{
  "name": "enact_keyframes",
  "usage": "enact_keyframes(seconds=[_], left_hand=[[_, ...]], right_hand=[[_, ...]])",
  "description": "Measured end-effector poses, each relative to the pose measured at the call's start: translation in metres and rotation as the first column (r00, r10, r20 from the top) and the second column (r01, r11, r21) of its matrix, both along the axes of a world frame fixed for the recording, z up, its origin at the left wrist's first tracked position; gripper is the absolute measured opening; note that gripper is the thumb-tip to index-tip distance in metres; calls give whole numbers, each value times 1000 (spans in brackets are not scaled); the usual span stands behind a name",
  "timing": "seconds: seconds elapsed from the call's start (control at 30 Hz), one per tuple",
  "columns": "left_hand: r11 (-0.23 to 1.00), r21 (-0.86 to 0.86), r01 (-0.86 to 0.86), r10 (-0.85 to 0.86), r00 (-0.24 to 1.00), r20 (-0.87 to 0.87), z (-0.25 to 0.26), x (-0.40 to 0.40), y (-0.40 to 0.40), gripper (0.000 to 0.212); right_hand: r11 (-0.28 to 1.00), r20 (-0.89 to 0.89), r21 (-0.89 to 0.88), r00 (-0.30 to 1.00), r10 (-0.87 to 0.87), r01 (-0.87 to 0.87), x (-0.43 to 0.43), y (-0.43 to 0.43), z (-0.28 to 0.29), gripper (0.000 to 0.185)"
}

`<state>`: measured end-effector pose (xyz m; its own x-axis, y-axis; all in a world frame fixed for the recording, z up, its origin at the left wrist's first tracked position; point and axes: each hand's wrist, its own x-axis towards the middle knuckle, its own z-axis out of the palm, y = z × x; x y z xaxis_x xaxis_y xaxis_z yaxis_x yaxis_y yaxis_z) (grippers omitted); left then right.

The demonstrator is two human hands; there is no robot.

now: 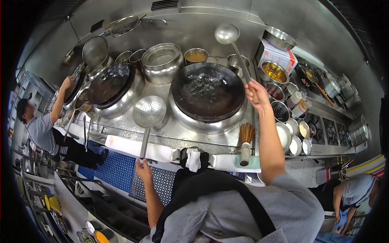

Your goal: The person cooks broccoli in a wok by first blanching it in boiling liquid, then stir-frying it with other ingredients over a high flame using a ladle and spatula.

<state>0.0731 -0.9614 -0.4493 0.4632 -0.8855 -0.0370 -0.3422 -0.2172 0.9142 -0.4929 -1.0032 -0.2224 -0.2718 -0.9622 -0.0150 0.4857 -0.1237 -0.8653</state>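
My right hand point(257, 93) is closed around the handle of a long steel ladle point(227, 34), raised with its bowl near the back wall, above and right of a large dark wok. The wok point(209, 91) rests on a round steel burner ring point(194, 126) and has a wet, shiny inside. At the end of the handle of a perforated steel skimmer point(149, 111) is my left hand point(144, 170), its fingers on the handle tip. The skimmer's bowl lies over the counter, left of the wok. A bamboo brush point(246, 136) sits at the counter's front edge.
A second wok point(111, 85) and a lidded steel pot point(161, 59) stand left. Behind the wok is a steel pot of brownish liquid point(196, 56). Sauce containers point(275, 91) and squeeze bottles point(294, 99) crowd the right. One co-worker point(42, 130) works at far left, another point(358, 191) bends at lower right.
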Motion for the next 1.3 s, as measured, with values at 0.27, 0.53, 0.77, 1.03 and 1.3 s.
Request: enact_keyframes(seconds=[0.27, 0.53, 0.77, 1.03, 1.3], left_hand=[[978, -29, -209, 208, 978, -10, -30, 51, 54, 52], [998, -6, -65, 66, 997, 45, -7, 28, 40, 45], [991, -130, -9, 16, 998, 55, 1, 26, 28, 45], [993, 100, -58, 36, 977, 211, -60, 63, 97, 44], [941, 326, 96, -212, 916, 340, -102, 34, 126, 43]], right_hand=[[845, -740, 217, 647, -184, 488, -50, -5, -95, 63], [981, 144, 117, 974, -173, 157, -1, 70, -55, 70], [895, -470, 138, 823, -318, 424, -1, 45, -70, 61], [595, -917, -18, 224, -331, 804, -133, 27, -74, 47], [696, -675, 218, 620, -399, 685, -158, 50, -59, 19]])
